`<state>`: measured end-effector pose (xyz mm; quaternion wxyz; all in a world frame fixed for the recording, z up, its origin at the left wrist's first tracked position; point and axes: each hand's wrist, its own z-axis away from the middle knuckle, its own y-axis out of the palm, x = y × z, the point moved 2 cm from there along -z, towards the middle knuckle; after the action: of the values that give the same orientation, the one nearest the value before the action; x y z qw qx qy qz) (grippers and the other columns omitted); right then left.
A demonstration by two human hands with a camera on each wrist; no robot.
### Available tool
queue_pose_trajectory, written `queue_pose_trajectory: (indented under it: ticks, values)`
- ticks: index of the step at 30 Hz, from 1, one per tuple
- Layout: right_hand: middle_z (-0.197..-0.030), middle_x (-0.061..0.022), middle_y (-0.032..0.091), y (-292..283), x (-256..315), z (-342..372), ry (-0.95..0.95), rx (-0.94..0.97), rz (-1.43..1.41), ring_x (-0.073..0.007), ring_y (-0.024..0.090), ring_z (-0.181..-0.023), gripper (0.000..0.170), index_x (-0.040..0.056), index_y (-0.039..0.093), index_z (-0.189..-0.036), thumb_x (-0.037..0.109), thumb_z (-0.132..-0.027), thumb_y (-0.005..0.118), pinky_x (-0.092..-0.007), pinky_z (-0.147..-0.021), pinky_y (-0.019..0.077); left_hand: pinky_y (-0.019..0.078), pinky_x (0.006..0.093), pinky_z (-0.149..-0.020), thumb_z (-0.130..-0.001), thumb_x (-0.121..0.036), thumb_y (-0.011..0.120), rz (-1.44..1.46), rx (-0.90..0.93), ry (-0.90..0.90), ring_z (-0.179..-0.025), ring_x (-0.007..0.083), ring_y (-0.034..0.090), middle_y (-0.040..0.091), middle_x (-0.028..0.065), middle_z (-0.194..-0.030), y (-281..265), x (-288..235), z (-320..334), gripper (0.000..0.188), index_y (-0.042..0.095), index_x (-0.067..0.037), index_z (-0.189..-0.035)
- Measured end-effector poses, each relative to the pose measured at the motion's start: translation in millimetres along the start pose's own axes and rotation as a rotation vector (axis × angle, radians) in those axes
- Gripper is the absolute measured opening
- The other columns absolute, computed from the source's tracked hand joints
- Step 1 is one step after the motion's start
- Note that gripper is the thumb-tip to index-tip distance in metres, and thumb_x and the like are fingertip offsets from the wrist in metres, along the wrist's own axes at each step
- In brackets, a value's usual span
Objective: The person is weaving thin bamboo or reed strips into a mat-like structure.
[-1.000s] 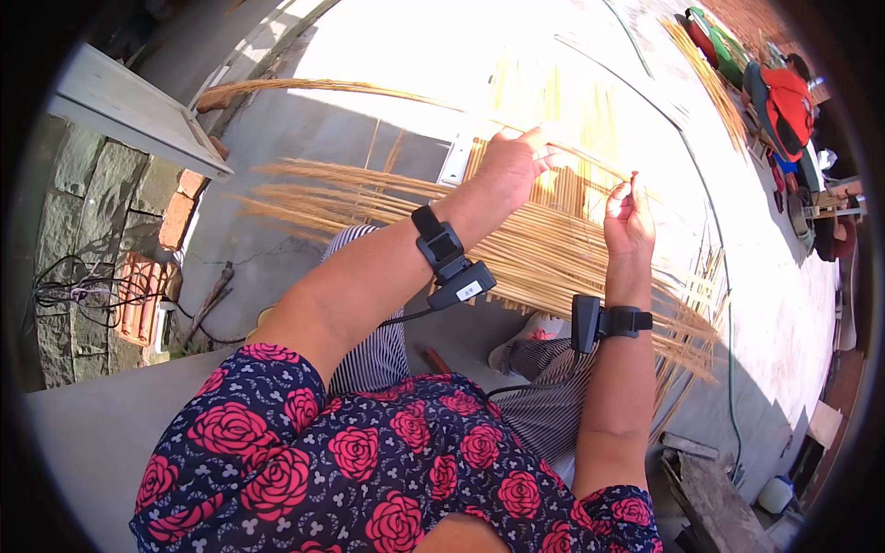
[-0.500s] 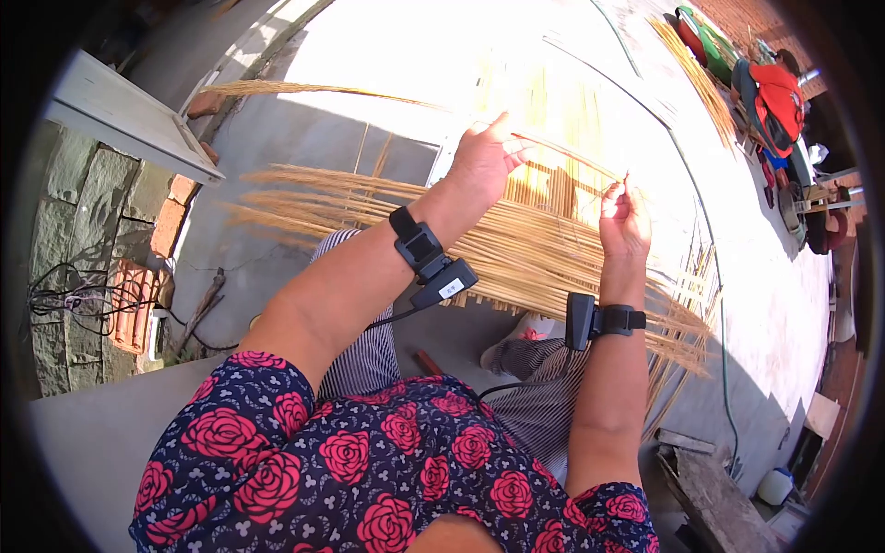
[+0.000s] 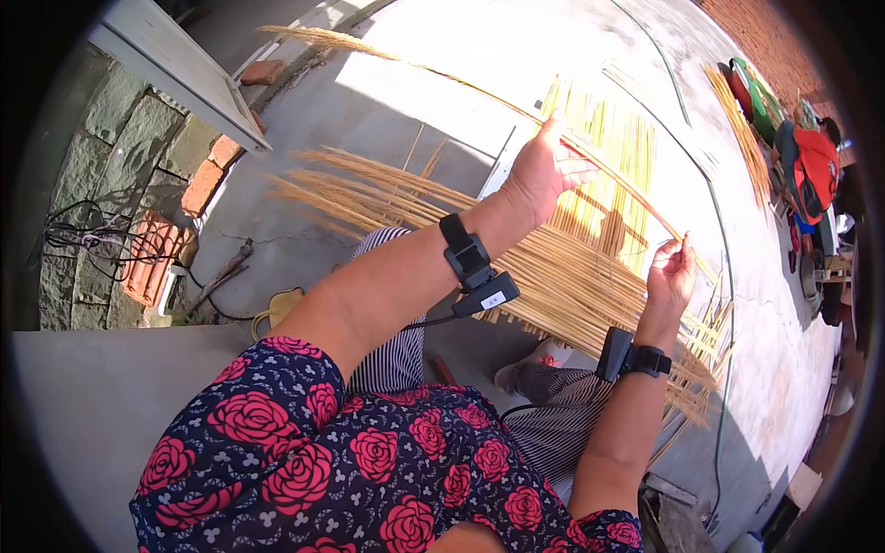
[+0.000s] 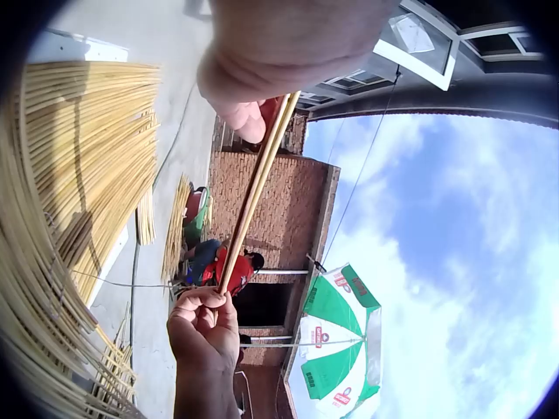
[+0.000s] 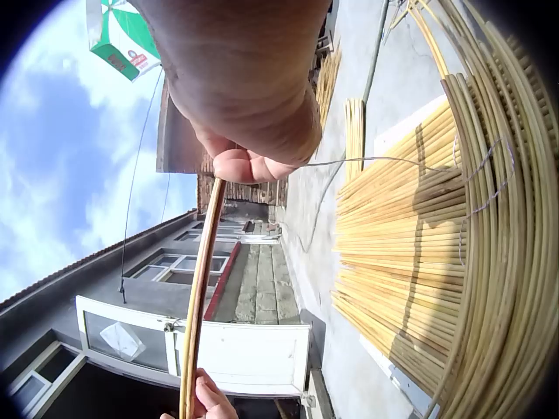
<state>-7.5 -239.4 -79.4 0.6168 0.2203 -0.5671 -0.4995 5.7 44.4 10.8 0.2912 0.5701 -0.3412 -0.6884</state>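
My left hand grips a pair of long thin stalks, one reddish, one pale, with the thumb along them. Their feathery tips reach out to the far left. At the other end, my right hand pinches the stalks between thumb and fingertips. Seen from the left wrist, the stalks run almost straight between both hands. Below the hands lies a thick layer of straw-coloured stalks with brushy ends, across a sunlit row of stalks. A thin string stretches near the right hand.
A dark hose runs along the ground at right. Farther off are another stalk bundle and a person in red. At left stand a white door, a stone wall and tangled cable.
The head view has shifted. My left hand has moved farther away from my body than the right, and the stalks' feathery end has swung outward. Both hands keep their hold on the stalks.
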Motion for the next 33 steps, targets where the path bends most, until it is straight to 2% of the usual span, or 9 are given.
queue_pose_trajectory:
  ticks: [2,5,11,14,20,23,26,29,33]
  values:
    - [-0.081,-0.0097,0.06,-2,0,-2,0.001,0.021,-0.021,-0.016,0.056,-0.072,0.021,-0.0048,0.059,-0.107,0.003,-0.087,0.059,-0.0243,-0.065,0.0511,0.0525,0.0361,-0.082,-0.095,-0.037,0.044,-0.025,-0.009,0.043,-0.104,0.0378,0.058,0.049,0.0274,-0.12,-4,-9,0,0.06,0.034,0.012,-0.128]
    - [-0.081,-0.0106,0.06,-3,0,-4,0.005,0.041,-0.046,-0.0163,0.056,-0.071,0.022,-0.006,0.058,-0.108,0.001,-0.088,0.058,-0.0244,-0.065,0.0514,0.0533,0.0367,-0.083,-0.095,-0.035,0.045,-0.096,-0.108,0.094,-0.102,0.0368,0.059,0.05,0.0264,-0.118,-7,-12,2,0.057,0.036,0.012,-0.126]
    - [-0.078,-0.0094,0.056,14,-1,11,-0.006,0.089,-0.093,-0.0148,0.053,-0.068,0.018,-0.0078,0.056,-0.105,0.0,-0.088,0.057,-0.0234,-0.063,0.0494,0.0545,0.0358,-0.08,-0.094,-0.028,0.048,-0.159,-0.11,0.125,-0.098,0.0347,0.06,0.053,0.0238,-0.113,-7,-15,6,0.048,0.04,0.011,-0.121]
    - [-0.078,-0.0103,0.057,16,1,11,-0.031,0.141,-0.096,-0.0154,0.052,-0.068,0.026,-0.0081,0.053,-0.112,0.001,-0.089,0.057,-0.0238,-0.063,0.0491,0.0557,0.0346,-0.077,-0.094,-0.023,0.05,-0.172,-0.07,0.123,-0.1,0.0345,0.061,0.051,0.0229,-0.12,-8,-18,5,0.048,0.036,0.009,-0.126]
    - [-0.081,-0.01,0.056,14,5,10,-0.062,0.176,-0.039,-0.0152,0.053,-0.07,0.026,-0.0084,0.052,-0.114,0.002,-0.09,0.054,-0.0241,-0.063,0.0488,0.0545,0.0292,-0.067,-0.091,-0.018,0.056,-0.248,-0.161,0.104,-0.085,0.0263,0.064,0.058,0.0158,-0.098,-6,-24,7,0.03,0.046,0.005,-0.107]
    - [-0.081,-0.0106,0.057,12,5,9,-0.043,0.118,-0.036,-0.0155,0.054,-0.07,0.026,-0.0078,0.053,-0.114,0.001,-0.09,0.055,-0.0238,-0.063,0.0502,0.0466,0.0223,-0.053,-0.09,-0.016,0.055,-0.212,-0.257,0.222,-0.059,0.0115,0.053,0.056,0.0074,-0.077,-12,-27,2,0.019,0.051,0.001,-0.096]
    - [-0.081,-0.0109,0.058,9,4,9,-0.014,0.053,-0.021,-0.0161,0.055,-0.07,0.025,-0.0074,0.055,-0.113,0.0,-0.089,0.055,-0.0235,-0.062,0.0514,0.0403,0.0203,-0.048,-0.089,-0.015,0.057,-0.187,-0.187,0.288,-0.053,0.0079,0.044,0.053,0.0039,-0.072,-30,-31,-9,0.015,0.053,-0.001,-0.094]
    - [-0.081,-0.0107,0.059,3,5,6,0.014,0.051,-0.009,-0.0161,0.056,-0.071,0.022,-0.0074,0.056,-0.109,0.002,-0.089,0.057,-0.0234,-0.063,0.0519,0.0381,0.0198,-0.047,-0.089,-0.015,0.057,-0.155,-0.337,0.232,-0.052,0.0065,0.042,0.05,0.0015,-0.069,-26,-32,-5,0.013,0.054,-0.003,-0.093]
    - [-0.083,-0.0107,0.061,0,3,4,0.013,0.06,-0.025,-0.0157,0.057,-0.07,0.019,-0.0073,0.058,-0.104,0.003,-0.088,0.059,-0.0226,-0.065,0.0525,0.0382,0.02,-0.047,-0.088,-0.021,0.059,-0.139,-0.294,0.232,-0.051,0.0062,0.041,0.049,0.0001,-0.065,-22,-46,-2,0.02,0.054,-0.003,-0.093]
